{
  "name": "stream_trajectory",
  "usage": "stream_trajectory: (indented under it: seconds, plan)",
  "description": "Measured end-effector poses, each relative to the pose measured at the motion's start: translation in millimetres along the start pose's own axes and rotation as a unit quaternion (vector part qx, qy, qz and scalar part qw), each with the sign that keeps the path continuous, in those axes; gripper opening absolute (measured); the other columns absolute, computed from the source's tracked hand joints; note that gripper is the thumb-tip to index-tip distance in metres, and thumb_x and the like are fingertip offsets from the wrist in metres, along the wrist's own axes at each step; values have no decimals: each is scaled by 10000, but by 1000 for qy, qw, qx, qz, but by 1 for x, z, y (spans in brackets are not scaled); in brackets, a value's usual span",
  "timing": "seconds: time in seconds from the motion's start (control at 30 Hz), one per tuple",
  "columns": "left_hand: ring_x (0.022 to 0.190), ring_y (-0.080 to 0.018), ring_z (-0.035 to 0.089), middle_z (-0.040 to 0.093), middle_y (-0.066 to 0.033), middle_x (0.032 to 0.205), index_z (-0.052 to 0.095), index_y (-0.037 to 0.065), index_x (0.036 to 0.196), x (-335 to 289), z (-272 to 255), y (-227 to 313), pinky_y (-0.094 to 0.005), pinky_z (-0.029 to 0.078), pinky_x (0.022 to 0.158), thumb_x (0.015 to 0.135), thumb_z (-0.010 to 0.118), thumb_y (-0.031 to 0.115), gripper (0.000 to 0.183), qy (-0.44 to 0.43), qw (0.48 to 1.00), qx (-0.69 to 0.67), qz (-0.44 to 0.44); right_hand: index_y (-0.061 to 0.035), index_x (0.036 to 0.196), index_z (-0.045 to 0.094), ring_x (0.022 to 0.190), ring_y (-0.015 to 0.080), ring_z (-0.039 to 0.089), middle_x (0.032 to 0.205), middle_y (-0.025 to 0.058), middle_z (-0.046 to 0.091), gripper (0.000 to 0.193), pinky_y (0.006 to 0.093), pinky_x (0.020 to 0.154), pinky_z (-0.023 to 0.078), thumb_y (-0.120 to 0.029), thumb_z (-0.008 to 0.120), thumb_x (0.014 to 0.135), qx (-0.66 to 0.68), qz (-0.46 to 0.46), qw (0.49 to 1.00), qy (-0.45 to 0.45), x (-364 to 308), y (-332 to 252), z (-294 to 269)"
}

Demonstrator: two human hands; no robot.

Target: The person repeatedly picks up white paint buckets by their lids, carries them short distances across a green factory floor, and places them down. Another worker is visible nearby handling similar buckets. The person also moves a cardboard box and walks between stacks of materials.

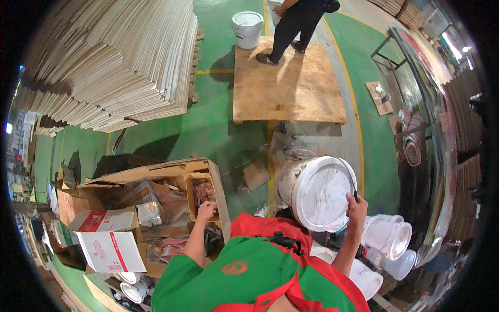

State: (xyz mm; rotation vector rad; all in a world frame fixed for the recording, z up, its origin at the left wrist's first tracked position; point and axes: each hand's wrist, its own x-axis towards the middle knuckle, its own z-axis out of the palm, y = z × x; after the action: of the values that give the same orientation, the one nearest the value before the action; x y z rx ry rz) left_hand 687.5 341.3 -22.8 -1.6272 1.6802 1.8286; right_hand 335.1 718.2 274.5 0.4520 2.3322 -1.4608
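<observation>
My right hand (356, 210) is closed around the handle of a large white paint bucket (323, 195). The bucket hangs tilted at my right front, its round, paint-smeared lid facing up toward me. At my left side, my left hand (207, 210) is closed in a fist; whether anything is inside it cannot be seen. It appears over the right end of a big open cardboard box (221, 195), close to a small inner carton (191, 200). Whether it touches the cardboard cannot be told. Plastic film and scraps fill the big box.
Ahead lies a wooden platform (291, 93) where a person in dark trousers (293, 28) stands beside another white bucket (247, 31). Tall board stacks (125, 57) rise at left. More buckets (387, 236) stand at right, near a metal-framed table (416, 67). Flattened cardboard (255, 175) lies on the floor.
</observation>
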Motion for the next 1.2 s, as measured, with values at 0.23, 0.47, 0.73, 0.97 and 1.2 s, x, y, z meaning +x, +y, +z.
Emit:
stream_trajectory:
  seconds: [0.23,0.47,0.73,0.97,1.2]
  plan:
    - [736,-141,607,638,-80,977,565,9,1080,64,-3,120,-285,492,653,927,530,272,307,25,993,-83,83,-173,636,363,405,57,225,520,-72,258,326,251,388,196,-134,629,821,375,69,914,-139,77,-64,118]
    - [767,-159,625,636,-65,963,571,23,1085,134,-35,190,-299,503,631,903,566,273,309,40,997,-58,43,-173,642,370,421,68,230,532,-66,245,319,246,397,201,-107,636,806,410,124,901,-70,198,-137,270]
    - [735,-128,614,646,-58,860,613,29,999,226,-90,273,-285,482,568,883,584,305,300,108,988,-113,-13,-167,659,371,407,73,253,522,-64,245,306,259,390,226,-111,623,824,352,121,925,-78,252,-240,344]
    - [649,-155,614,647,-66,799,620,10,1009,370,-103,418,-299,480,577,868,591,300,324,59,995,-74,20,-164,662,373,375,50,246,514,-77,271,312,233,344,204,-146,626,843,228,71,967,-87,303,-324,449]
    - [697,-176,627,661,-108,875,619,-7,994,565,-189,571,-309,493,651,866,580,318,351,26,998,-7,65,-167,737,408,371,42,261,521,-82,281,259,223,326,198,-223,627,864,78,124,988,-41,398,-428,593]
